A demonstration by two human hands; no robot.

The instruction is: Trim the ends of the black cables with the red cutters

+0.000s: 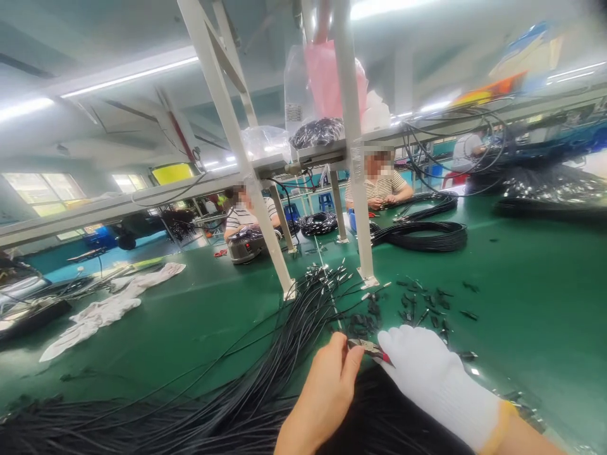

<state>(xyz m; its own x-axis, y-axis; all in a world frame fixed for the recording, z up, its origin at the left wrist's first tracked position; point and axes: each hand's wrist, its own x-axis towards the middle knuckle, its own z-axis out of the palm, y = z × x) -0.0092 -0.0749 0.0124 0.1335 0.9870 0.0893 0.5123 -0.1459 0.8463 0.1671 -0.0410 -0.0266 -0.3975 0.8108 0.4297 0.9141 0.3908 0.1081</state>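
Observation:
My bare left hand (327, 379) is closed in a pinch, thumb against fingers, at the jaws of the pliers. What it pinches is small, dark and mostly hidden. A white knitted glove with a yellow cuff covers my right hand (422, 366), which is wrapped around red-handled pliers (367, 346); their metal jaws point left at my left fingertips. Just left of my hands runs a thick bundle of thin black cables (294, 335), its metal-tipped ends lying farther up the green table. Small black pieces (363, 323) are scattered beyond the pliers.
White shelf legs (363, 234) stand on the green table (535, 284) ahead. Beyond them lie coiled black cables (427, 236) and a dark grey machine (246, 246). A white cloth (114, 306) lies at left. Two people in striped shirts sit across the table.

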